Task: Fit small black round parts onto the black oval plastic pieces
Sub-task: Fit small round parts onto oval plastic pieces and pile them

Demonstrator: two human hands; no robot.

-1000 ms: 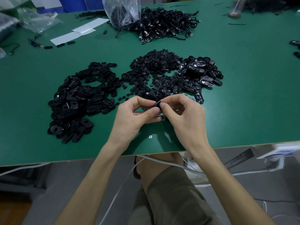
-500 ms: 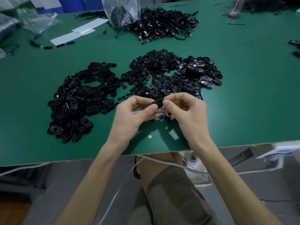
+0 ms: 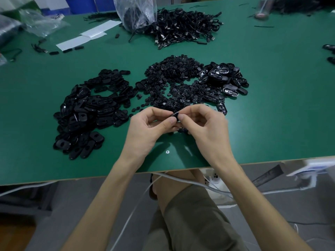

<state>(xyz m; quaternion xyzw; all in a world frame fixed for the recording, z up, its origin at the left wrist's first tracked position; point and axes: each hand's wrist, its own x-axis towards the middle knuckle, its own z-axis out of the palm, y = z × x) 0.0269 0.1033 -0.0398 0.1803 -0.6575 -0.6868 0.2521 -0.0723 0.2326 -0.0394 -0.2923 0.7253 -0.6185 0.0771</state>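
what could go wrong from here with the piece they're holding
1. The left hand and right hand pinch the black piece by the fingertips only, above the table and near its front edge. A slip could send the piece, or a small part on it, to the floor.
2. The round parts pile runs into the oval pieces on its right, so the sorts could get mixed up.

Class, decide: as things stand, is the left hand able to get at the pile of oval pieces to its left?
Probably yes: bare table lies between left hand and the pile. But it pinches a black piece shared with the right hand.
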